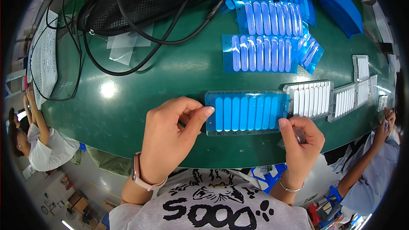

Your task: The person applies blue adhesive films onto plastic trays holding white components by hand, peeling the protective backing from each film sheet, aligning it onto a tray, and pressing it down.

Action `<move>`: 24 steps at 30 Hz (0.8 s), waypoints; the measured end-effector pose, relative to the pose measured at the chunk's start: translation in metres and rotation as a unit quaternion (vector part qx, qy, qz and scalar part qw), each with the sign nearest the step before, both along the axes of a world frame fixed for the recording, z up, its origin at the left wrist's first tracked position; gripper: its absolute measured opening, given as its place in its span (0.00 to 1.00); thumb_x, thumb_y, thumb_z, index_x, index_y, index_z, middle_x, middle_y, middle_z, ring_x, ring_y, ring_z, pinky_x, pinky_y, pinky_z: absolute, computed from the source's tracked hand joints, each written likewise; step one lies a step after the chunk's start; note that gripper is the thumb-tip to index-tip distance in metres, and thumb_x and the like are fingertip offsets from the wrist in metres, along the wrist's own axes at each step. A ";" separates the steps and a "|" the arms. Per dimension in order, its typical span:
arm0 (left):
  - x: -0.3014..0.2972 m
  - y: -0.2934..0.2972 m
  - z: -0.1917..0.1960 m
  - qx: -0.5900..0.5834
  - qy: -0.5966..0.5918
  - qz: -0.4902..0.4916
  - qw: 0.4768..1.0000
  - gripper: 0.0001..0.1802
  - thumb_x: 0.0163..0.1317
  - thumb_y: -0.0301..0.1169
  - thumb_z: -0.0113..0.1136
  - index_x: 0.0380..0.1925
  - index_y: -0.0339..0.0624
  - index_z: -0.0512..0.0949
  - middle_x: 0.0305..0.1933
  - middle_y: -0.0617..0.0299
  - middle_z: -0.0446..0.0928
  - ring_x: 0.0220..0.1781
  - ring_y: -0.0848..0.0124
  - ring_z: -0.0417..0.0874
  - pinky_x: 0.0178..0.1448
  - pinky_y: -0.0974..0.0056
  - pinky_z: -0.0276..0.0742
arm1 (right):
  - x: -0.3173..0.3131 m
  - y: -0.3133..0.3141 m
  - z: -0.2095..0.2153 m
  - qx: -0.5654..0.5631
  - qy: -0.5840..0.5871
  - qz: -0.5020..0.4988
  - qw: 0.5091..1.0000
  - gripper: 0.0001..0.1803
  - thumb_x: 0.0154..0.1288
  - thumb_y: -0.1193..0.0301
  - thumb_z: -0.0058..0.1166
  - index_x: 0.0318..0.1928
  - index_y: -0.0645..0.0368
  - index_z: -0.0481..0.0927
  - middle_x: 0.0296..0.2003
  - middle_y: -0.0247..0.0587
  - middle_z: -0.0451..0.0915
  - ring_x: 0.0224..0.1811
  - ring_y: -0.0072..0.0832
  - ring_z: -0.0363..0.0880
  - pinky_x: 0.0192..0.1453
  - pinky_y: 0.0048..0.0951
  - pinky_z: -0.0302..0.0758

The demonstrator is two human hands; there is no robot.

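Note:
A blue film sheet [247,134] with a row of long rounded strips lies over a flat, clear-edged plate right in front of me. My left hand [170,123] pinches the sheet's left edge between thumb and fingers. At the opposite edge, my right hand [300,138] is closed, with its thumb tip on the lower right corner. A small clear, shiny piece [299,135] shows by the right fingers; its kind is unclear. Just right of the sheet sits a pale slotted tray [309,100] holding white rounded strips.
More slotted trays [344,101] run rightward. Blue sheets with shiny strips [260,53] are piled at the back, beside a blue block [341,6]. A black mesh bag [149,6], cables [110,72] and clear film pieces [123,49] lie back left. Other people sit at both sides.

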State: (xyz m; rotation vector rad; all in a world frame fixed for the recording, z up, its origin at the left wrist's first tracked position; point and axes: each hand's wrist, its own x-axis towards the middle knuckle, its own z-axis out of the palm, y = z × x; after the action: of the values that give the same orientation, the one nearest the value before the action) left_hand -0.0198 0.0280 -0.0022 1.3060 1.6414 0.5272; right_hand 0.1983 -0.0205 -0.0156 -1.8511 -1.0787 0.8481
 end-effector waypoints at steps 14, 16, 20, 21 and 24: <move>-0.003 -0.002 -0.003 -0.019 -0.019 0.011 1.000 0.08 0.58 0.28 0.67 0.27 0.33 0.80 0.22 0.59 0.80 0.22 0.76 0.81 0.24 0.73 0.71 | 0.001 0.000 0.009 -0.020 0.011 0.007 1.000 0.09 0.56 0.78 0.66 0.25 0.64 0.77 0.17 0.26 0.72 0.18 0.08 0.63 0.21 0.13 0.53; -0.005 -0.003 -0.003 -0.015 -0.035 0.002 0.999 0.08 0.59 0.27 0.66 0.28 0.33 0.80 0.21 0.62 0.79 0.22 0.78 0.79 0.24 0.75 0.71 | 0.001 -0.001 0.011 -0.012 0.056 -0.002 0.998 0.09 0.57 0.79 0.64 0.24 0.64 0.77 0.18 0.26 0.73 0.19 0.08 0.63 0.21 0.13 0.53; -0.006 -0.001 -0.002 -0.048 -0.081 0.006 0.996 0.06 0.58 0.25 0.65 0.27 0.33 0.80 0.20 0.63 0.79 0.22 0.82 0.78 0.24 0.76 0.69 | 0.008 -0.003 0.013 0.033 0.086 0.056 0.994 0.08 0.55 0.78 0.65 0.24 0.63 0.77 0.19 0.30 0.74 0.19 0.12 0.65 0.21 0.16 0.55; -0.005 -0.001 0.001 -0.047 -0.087 -0.002 0.995 0.06 0.58 0.25 0.65 0.27 0.33 0.80 0.20 0.63 0.79 0.22 0.82 0.78 0.24 0.76 0.69 | 0.013 -0.004 0.012 0.078 0.072 0.113 0.988 0.08 0.54 0.77 0.65 0.25 0.63 0.77 0.19 0.31 0.74 0.18 0.13 0.65 0.21 0.18 0.55; -0.007 -0.008 0.010 -0.029 -0.148 0.002 0.989 0.05 0.57 0.22 0.65 0.27 0.31 0.78 0.22 0.62 0.78 0.23 0.80 0.78 0.28 0.75 0.72 | 0.005 -0.001 0.019 0.170 0.099 0.199 0.960 0.08 0.51 0.77 0.68 0.25 0.60 0.79 0.18 0.35 0.75 0.15 0.20 0.68 0.18 0.21 0.59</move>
State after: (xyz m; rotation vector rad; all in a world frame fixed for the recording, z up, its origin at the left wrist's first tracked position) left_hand -0.0269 0.0202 0.0074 1.1225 1.4026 0.6375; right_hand 0.2034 -0.0216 0.0032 -1.2567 -1.3920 0.9811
